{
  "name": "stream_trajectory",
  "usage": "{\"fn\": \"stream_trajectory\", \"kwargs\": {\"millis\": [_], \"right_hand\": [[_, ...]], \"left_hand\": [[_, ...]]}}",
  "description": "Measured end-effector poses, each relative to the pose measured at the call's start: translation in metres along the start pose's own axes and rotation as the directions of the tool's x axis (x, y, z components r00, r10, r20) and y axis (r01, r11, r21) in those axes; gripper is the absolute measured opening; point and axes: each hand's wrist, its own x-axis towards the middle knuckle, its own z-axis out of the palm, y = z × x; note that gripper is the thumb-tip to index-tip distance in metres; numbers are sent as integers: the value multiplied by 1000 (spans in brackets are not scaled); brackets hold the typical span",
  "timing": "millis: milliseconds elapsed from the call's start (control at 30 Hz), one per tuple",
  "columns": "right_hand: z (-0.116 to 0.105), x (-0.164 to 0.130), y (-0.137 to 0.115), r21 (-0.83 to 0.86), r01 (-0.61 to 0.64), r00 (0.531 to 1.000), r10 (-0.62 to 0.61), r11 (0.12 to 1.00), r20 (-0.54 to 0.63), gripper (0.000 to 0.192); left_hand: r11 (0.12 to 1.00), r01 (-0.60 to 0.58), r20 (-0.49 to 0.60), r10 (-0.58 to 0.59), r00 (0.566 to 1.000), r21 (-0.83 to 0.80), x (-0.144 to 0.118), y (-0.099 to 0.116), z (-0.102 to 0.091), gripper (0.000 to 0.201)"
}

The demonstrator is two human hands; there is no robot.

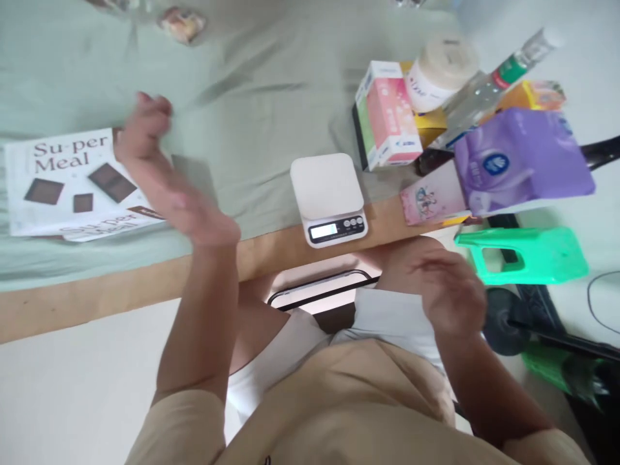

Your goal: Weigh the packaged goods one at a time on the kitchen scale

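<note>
My left hand [145,139] is over the right end of a white box [62,184] printed "Su-per Meal" with brown squares. Its fingers bend loosely, somewhat blurred, and nothing shows in them; whether it touches the box is unclear. Motion smears my right hand [453,287], which is above my right thigh, off the table's front edge and left of a green plastic piece [547,256] with a rectangular opening. Between the hands, a white kitchen scale [328,187] rests at the table edge with its display lit. Its weighing plate carries nothing.
Right of the scale are a pink and white carton [391,116], a lidded tub [438,74], a clear bottle [484,93], a pink cup [431,197] and a purple tissue pack [526,161]. A small wrapped item [183,24] lies at the back on the green cloth [252,116].
</note>
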Motion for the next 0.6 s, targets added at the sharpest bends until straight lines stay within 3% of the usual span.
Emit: {"fn": "stream_trajectory", "kwargs": {"millis": [67,100,167,233,300,400,533,600], "right_hand": [[-23,13,-3,-63,95,955,-109,994,-277,37],[-32,20,-4,-83,128,904,-151,988,-401,41],[-45,34,-3,-89,180,778,-197,980,-597,45],[-56,45,1,-57,181,714,-171,982,-679,41],[-67,55,3,-6,149,741,-115,989,-662,34],[-83,72,4,37,104,834,-67,994,-547,32],[-96,100,6,120,112,925,-59,986,-375,46],[-94,110,8,157,180,935,-119,971,-335,64]], "left_hand": [[964,-245,95,255,962,-104,-31,20,28,80],[947,-283,162,306,938,-153,-48,29,39,68],[939,-271,278,323,905,-210,-78,42,58,56],[946,-254,379,315,870,-203,-103,50,71,63],[976,-185,498,216,840,-111,-122,60,83,83],[997,-76,605,59,794,2,-143,92,104,97],[985,-116,580,169,797,-128,-155,155,146,80],[982,-150,622,190,760,-118,-156,181,166,84]]}}
